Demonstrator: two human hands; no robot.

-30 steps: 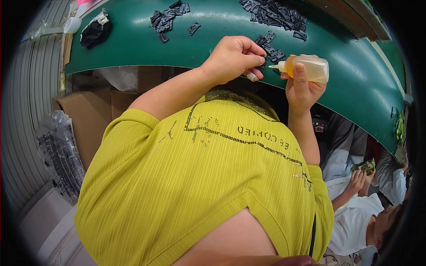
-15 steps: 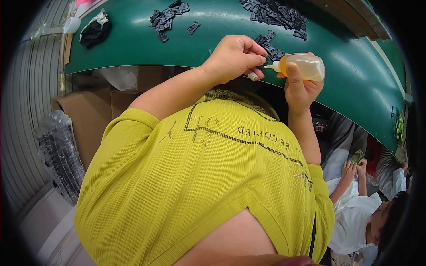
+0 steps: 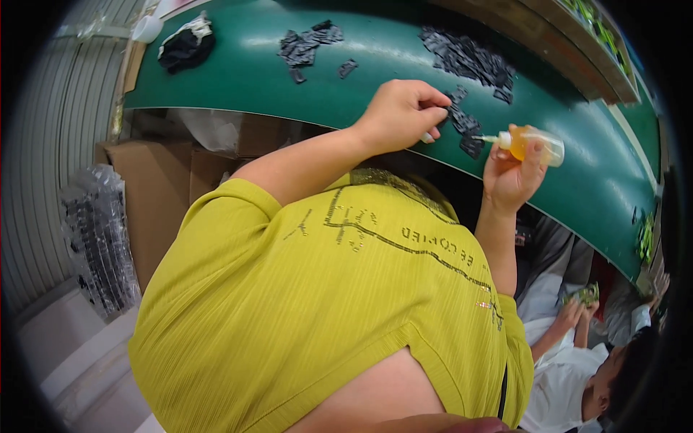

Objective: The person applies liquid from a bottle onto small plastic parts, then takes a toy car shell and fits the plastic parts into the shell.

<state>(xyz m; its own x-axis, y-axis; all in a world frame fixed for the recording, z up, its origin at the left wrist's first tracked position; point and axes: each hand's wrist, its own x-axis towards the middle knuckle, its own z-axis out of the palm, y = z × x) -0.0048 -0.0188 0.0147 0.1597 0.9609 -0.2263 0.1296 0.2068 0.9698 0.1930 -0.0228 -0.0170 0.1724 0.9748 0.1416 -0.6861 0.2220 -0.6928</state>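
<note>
My right hand (image 3: 511, 177) is closed round a squeeze bottle (image 3: 554, 148) with a thin nozzle and amber liquid inside. The bottle lies nearly level, its nozzle pointing left, over the near edge of the small cluster of black plastic parts (image 3: 465, 124). To the left, thumb and forefinger of my left hand (image 3: 404, 119) pinch a small black plastic part, mostly hidden by the fingers. A gap separates the nozzle tip from my left fingertips. A pale wrap shows on one left finger.
On the green table (image 3: 238, 86) lie a large heap of black parts (image 3: 473, 61), a smaller heap (image 3: 307, 45), a lone part (image 3: 348, 68) and a dark cloth bundle (image 3: 186, 47). A raised wooden ledge (image 3: 563, 43) runs along the back right. Another person (image 3: 567, 375) sits at lower right.
The bottle's nozzle has drawn away from my left fingertips to the right. My left hand remains pinched. The whole view has shifted a little.
</note>
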